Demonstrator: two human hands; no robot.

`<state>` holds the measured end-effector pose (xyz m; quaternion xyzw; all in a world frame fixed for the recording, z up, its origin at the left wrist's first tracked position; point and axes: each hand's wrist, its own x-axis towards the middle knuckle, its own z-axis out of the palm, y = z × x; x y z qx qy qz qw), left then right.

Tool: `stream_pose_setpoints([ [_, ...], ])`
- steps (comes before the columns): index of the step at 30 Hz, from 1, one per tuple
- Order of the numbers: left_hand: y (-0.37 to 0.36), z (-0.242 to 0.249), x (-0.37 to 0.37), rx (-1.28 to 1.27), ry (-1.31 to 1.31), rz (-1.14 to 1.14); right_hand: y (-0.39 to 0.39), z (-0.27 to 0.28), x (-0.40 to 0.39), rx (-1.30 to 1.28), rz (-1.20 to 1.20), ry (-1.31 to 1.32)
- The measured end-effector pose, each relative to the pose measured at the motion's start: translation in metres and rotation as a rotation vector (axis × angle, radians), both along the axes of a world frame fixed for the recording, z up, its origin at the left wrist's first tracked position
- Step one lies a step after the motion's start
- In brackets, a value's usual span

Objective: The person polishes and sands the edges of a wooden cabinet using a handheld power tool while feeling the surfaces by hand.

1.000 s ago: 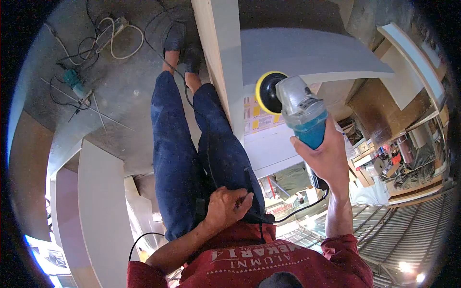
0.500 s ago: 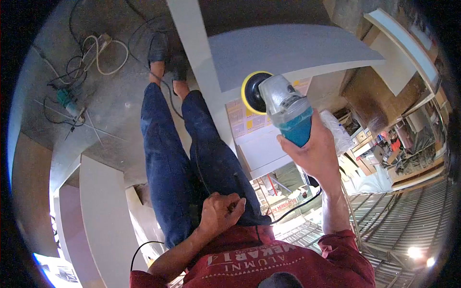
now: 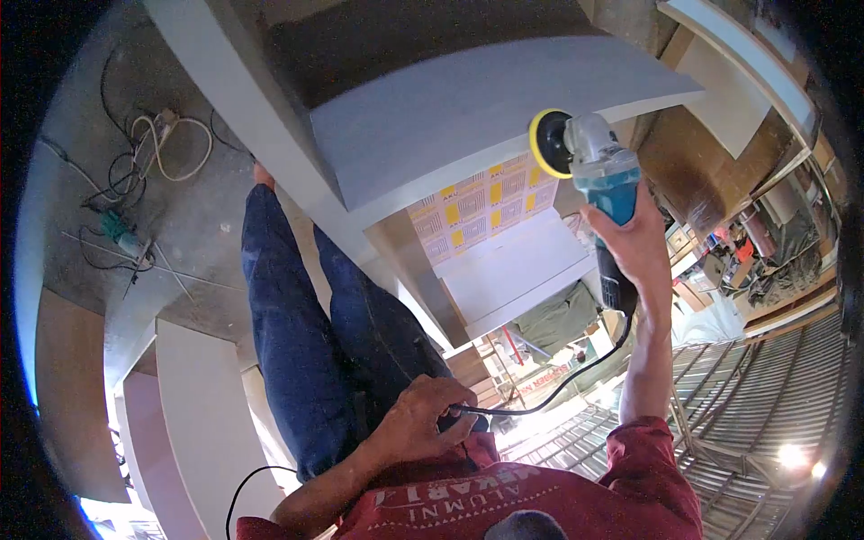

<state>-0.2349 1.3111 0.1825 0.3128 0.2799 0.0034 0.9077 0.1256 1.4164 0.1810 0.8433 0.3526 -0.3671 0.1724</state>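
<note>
My right hand (image 3: 643,247) is wrapped round a teal and grey angle grinder (image 3: 610,180), raised at the right. A yellow-rimmed black backing pad (image 3: 551,146) is fitted on its head. The pad overlaps the front edge of a long grey panel (image 3: 477,117); whether it touches cannot be made out. Close to my waist, my left hand (image 3: 421,421) pinches the black power cord (image 3: 549,405), which runs up to the back end of the grinder.
A pale upright board (image 3: 256,108) joins the panel beside my legs. White boards (image 3: 211,405) stand at the lower left. On the floor lie a white cable (image 3: 171,166) and another teal power tool (image 3: 117,229). A cluttered shelf (image 3: 765,243) is at the right.
The grinder in my right hand has moved right and slightly up, its pad now by the panel's edge. My left hand has shifted right and now shows the cord in its fingers. The view has shifted.
</note>
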Motion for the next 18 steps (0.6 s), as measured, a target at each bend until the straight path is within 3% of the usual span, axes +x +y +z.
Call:
stream_pose_setpoints([
  [6, 0.009, -0.002, 0.009, 0.024, -0.011, -0.071, -0.011, -0.009, 0.042, 0.096, -0.012, -0.08],
  [10, -0.001, -0.004, 0.012, 0.096, 0.014, -0.042, -0.015, 0.001, 0.007, 0.071, -0.047, 0.025],
  [12, -0.001, -0.003, 0.012, 0.102, 0.015, -0.059, -0.017, 0.004, -0.011, -0.043, 0.097, 0.06],
  [14, 0.0, -0.002, 0.013, 0.108, 0.021, -0.076, -0.011, 0.006, -0.03, -0.062, 0.09, 0.058],
  [18, 0.0, -0.002, 0.014, 0.087, 0.014, -0.132, -0.013, 0.003, -0.02, -0.038, 0.129, 0.033],
])
